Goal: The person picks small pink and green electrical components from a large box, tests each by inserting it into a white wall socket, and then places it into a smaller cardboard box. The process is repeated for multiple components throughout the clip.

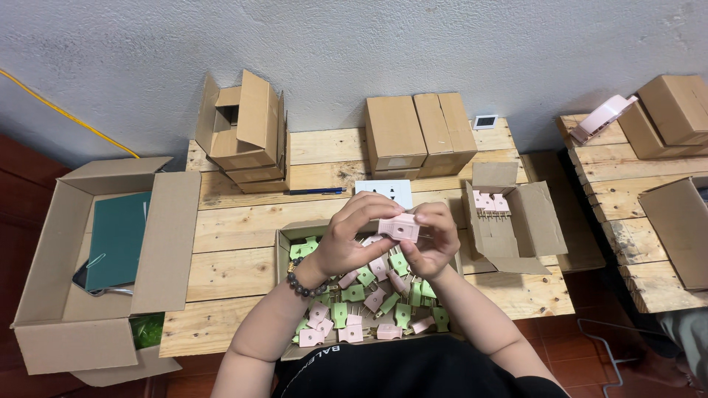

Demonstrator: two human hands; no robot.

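I have both hands raised over the middle of the pale slatted wooden desk, pinching one small pink plastic plug body [399, 228] between them. My left hand [346, 239], with a dark bead bracelet [299, 281] at the wrist, curls its fingers over the top and left end; my right hand [435, 239] closes on the right end from below. Both are grasping the piece, neither is free. To do this well, I judge I should keep the grip on the smooth moulded faces, clear of the thin metal prongs, and hold the part square above the box so nothing dropped rolls off the desk.

Directly underneath, at the desk's near edge, sits an open brown cardboard box [283, 247] heaped with loose pink and green plastic plugs [369, 298]. Toward the right edge, a smaller open carton [527, 221] holds a neat row of pink plugs [490, 201]. Closed cardboard boxes [417, 133] stand along the far edge against the rough grey wall.
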